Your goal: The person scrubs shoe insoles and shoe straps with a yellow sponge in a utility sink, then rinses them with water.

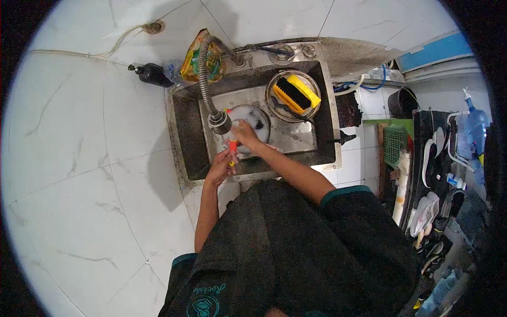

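Observation:
My left hand (221,167) is closed around a thin tool with an orange-and-yellow handle (233,145) at the near side of the sink. Close above it, my right hand (246,134) has its fingers closed at the tool's upper end; whether they grip the tool or a small pad is hidden. Both hands are below the spray head of the flexible metal faucet (219,122). Behind my right hand, a round basin (259,114) of whitish, foamy water stands in the metal sink (296,140). A small dark object shows in the foam.
A round pan (271,84) in the sink's right back corner bears a yellow brush with black bristles (293,95). Behind the faucet stands a yellow-green pouch (193,66), with a dark bottle (152,75) to its left. Utensils hang on a rack (417,174) at right.

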### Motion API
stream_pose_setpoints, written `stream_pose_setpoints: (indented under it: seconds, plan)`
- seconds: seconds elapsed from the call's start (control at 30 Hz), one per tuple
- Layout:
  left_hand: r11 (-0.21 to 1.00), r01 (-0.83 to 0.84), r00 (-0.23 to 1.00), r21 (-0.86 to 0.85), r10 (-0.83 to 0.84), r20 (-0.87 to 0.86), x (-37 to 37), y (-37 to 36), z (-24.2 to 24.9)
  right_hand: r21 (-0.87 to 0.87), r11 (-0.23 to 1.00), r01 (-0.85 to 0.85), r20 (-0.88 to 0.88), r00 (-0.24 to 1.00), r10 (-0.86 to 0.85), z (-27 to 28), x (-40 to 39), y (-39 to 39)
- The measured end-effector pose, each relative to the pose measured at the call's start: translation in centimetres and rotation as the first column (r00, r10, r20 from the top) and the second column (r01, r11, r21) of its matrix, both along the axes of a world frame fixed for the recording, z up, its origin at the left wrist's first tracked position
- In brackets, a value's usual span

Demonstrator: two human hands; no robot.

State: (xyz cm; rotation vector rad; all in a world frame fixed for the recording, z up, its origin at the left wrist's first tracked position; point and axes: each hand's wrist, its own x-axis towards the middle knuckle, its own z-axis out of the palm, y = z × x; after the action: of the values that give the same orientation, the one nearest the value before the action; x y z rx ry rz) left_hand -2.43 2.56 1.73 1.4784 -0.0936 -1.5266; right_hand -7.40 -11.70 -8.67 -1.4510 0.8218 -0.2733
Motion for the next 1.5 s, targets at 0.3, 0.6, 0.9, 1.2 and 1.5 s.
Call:
stream_pose_setpoints:
  seconds: [0.3, 0.6, 0.9, 1.2, 1.5]
  plan:
    - [1.0, -0.031, 0.991, -0.004, 0.031, 0.128, 1.9, -1.9, -0.4, -0.354, 0.932, 0.081, 0.009, 0.996, -0.083, 14.8, -4.3, -10.5]
    - [0.874, 0.257, 0.175, 0.412, -0.462, 0.87, 4.9, -3.0, -16.6, -0.711, 0.671, -0.208, -0.345, 0.936, -0.075, 10.2, -10.4, -26.1]
    - [0.727, 0.303, -0.09, 0.616, -0.622, 0.778, -0.1, -5.3, -18.5, -0.773, 0.617, -0.149, -0.259, 0.961, -0.092, 13.8, -11.7, -24.0]
    - [0.817, 0.397, -0.415, 0.419, -0.247, 0.876, 0.0, -3.0, -22.8, -0.621, 0.583, -0.523, -0.385, 0.852, 0.355, 10.1, -10.2, -6.0]
    - [0.909, 0.275, 0.338, 0.313, -0.396, 0.854, 3.0, -3.4, -6.6, -0.406, 0.68, -0.611, -0.473, 0.777, 0.415, 4.5, -9.7, -4.1]
